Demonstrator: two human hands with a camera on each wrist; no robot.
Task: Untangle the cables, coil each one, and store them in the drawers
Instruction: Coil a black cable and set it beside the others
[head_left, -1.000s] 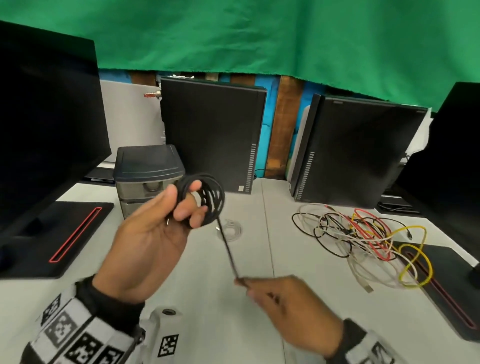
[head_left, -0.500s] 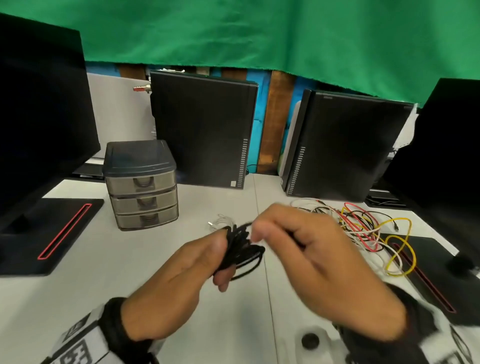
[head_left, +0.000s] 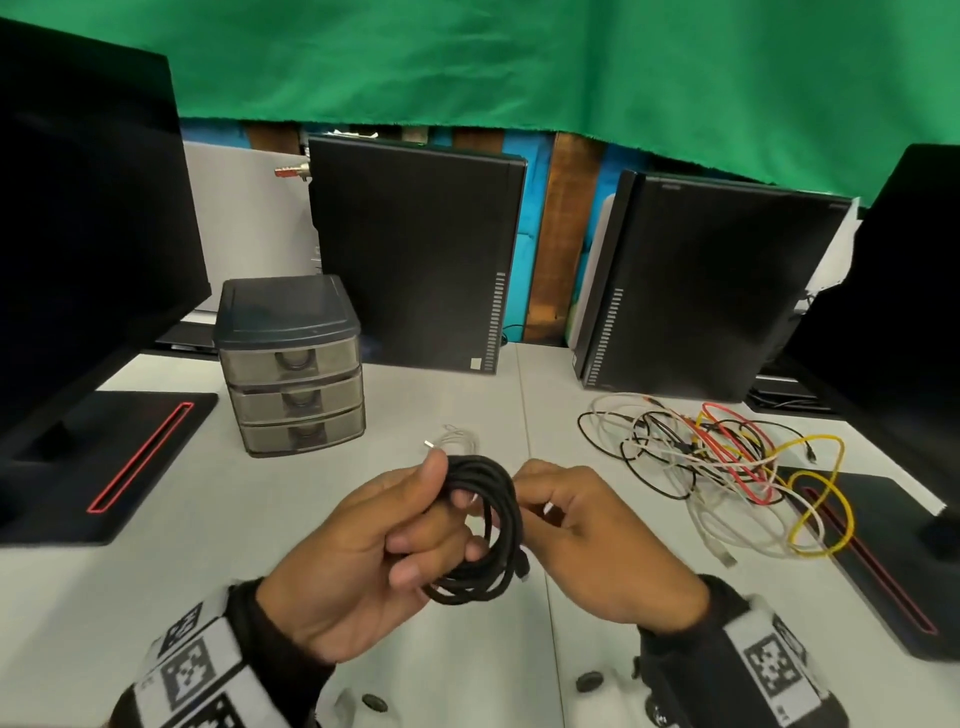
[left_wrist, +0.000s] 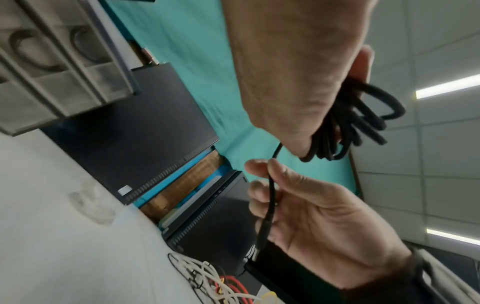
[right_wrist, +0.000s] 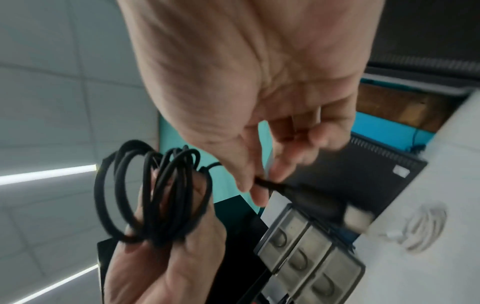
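I am holding the black coil (head_left: 480, 525) above the counter (head_left: 171, 587) with my left hand (head_left: 363, 551), thumb and curled fingers wrapped around its loops. My right hand (head_left: 587, 540) is pinching the cable's loose end (left_wrist: 270, 197) between thumb and forefinger, just right of the coil; the plug (right_wrist: 355, 216) is hanging past my fingertips. The drawers (head_left: 293, 364) are standing on the counter beyond the coil and to its left, all three closed. A small white coil (head_left: 457, 441) is lying flat between the drawers and the black coil. The tangle (head_left: 717, 462) of white, black, red and yellow cables is sprawling on the counter well to the right of the coil, partly over a monitor base (head_left: 883, 561). Two black computers (head_left: 415, 254) are standing upright behind the drawers.
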